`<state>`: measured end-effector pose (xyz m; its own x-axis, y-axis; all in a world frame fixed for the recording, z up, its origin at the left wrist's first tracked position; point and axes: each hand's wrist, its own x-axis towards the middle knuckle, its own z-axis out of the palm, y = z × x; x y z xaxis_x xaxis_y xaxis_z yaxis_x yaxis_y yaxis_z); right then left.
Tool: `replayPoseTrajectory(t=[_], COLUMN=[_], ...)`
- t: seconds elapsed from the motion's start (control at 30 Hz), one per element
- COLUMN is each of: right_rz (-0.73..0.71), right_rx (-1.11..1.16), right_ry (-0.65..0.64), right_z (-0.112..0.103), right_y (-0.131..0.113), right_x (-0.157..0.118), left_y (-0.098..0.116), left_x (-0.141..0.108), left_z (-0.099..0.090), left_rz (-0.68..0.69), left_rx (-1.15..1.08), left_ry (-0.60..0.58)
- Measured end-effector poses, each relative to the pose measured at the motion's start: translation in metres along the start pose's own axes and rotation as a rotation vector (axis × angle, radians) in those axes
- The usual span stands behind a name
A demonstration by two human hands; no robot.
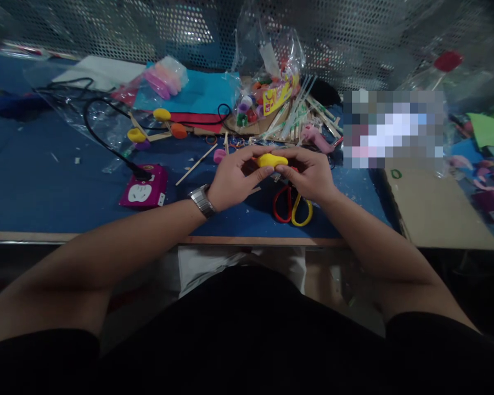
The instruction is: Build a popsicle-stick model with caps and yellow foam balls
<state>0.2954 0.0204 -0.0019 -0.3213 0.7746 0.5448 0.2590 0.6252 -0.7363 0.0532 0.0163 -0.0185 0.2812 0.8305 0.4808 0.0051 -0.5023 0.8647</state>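
Note:
Above the blue table, my left hand [239, 171] and my right hand [309, 170] both grip a smooth yellow lump of modelling clay [272, 160], thumbs on its near side. A bit of orange-red shows beside the lump, partly hidden by my fingers. Just below my right hand lie scissors [291, 211] with one red and one yellow handle loop; their blades are hidden. Close to my left fingers sits a small pink piece [219, 156]. To the left, a thin wooden stick [196, 164] lies slanting across the table.
A purple power adapter [144, 187] with a black cable stands at left. Yellow and orange pieces [178, 130] sit on sticks behind it. Farther back are blue sheets [206, 90], plastic bags and bundled sticks [292, 118]. Cardboard [444, 203] lies at right, beside a pixelated patch.

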Motion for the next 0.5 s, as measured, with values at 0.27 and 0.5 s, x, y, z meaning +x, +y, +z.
replayPoseTrajectory(t=[0.27,0.5], right_rz=[0.075,0.099], right_rx=[0.111,0.066], right_ry=[-0.017,0.098], right_z=[0.007,-0.001], right_y=[0.002,0.001], right_x=[-0.003,0.004], left_y=[0.005,-0.006], left_x=[0.002,0.001], left_z=[-0.004,-0.001], left_rz=[-0.023,-0.059], left_rx=[-0.047,-0.094], left_ry=[0.033,-0.014])
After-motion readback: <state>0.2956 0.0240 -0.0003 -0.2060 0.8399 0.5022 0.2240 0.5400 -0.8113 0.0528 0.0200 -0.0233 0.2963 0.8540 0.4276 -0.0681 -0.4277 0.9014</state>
